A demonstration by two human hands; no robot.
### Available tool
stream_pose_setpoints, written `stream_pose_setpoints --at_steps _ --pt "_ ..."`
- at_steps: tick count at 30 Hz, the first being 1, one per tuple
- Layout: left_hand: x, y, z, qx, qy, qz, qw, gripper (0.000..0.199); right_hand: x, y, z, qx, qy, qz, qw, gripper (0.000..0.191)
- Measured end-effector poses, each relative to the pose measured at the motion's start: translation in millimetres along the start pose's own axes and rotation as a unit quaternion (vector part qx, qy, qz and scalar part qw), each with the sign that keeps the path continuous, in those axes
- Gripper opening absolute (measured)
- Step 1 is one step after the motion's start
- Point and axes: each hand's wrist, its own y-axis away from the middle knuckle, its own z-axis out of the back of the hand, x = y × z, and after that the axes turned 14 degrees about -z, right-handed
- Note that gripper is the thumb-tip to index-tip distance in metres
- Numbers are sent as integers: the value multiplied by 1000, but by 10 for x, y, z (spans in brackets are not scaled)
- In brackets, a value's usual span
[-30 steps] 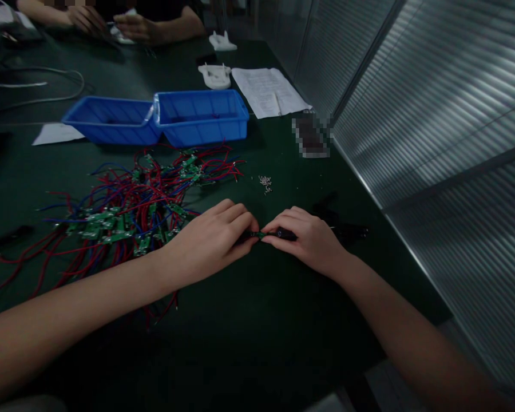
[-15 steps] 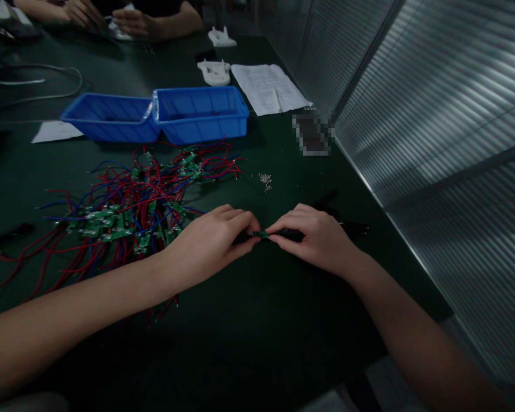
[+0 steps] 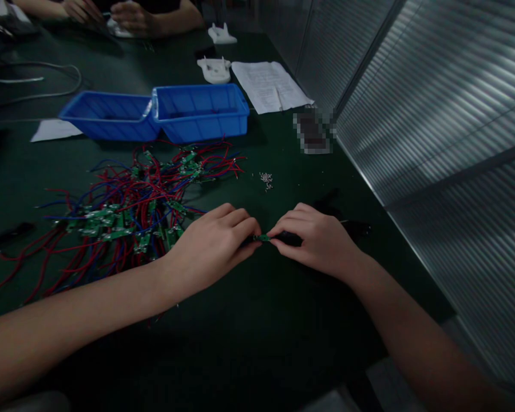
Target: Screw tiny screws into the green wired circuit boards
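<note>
A small green circuit board (image 3: 264, 237) shows between the fingertips of both hands, just above the dark green table. My left hand (image 3: 218, 237) pinches its left end between thumb and fingers. From the other side, my right hand (image 3: 311, 234) is closed on the right end. Something dark lies under the fingers of each hand; its kind is hidden. To the left spreads a pile of circuit boards with red and blue wires (image 3: 141, 200), partly covered by my left forearm. Past my hands lies a little heap of tiny screws (image 3: 266, 179).
Two blue bins (image 3: 201, 129) stand behind the wire pile. A printed sheet (image 3: 270, 86) with a pen and white plastic parts (image 3: 214, 71) lie further back. Across the table a co-worker's hands (image 3: 131, 20) hold something pale. A blinded glass wall (image 3: 446, 114) borders the right side.
The circuit board between my fingertips has tilted so that more of its green face shows. Both hands stay almost in place, with a slight shift of the fingers.
</note>
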Motion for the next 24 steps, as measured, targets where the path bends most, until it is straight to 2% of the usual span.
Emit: stream_pose_setpoints --at_steps 8,11,16,24 --pt "17 -29 -36 -7 34 2 999 10 47 26 -6 4 44 -12 999 12" --pt "37 -35 -52 -11 76 16 997 10 70 36 0 1 40 -22 999 10" --pt "33 -55 -87 -18 86 14 996 11 82 30 -20 -8 27 -37 999 9" --pt "93 -83 -136 -43 129 -12 991 12 82 20 -44 0 69 -11 998 9"
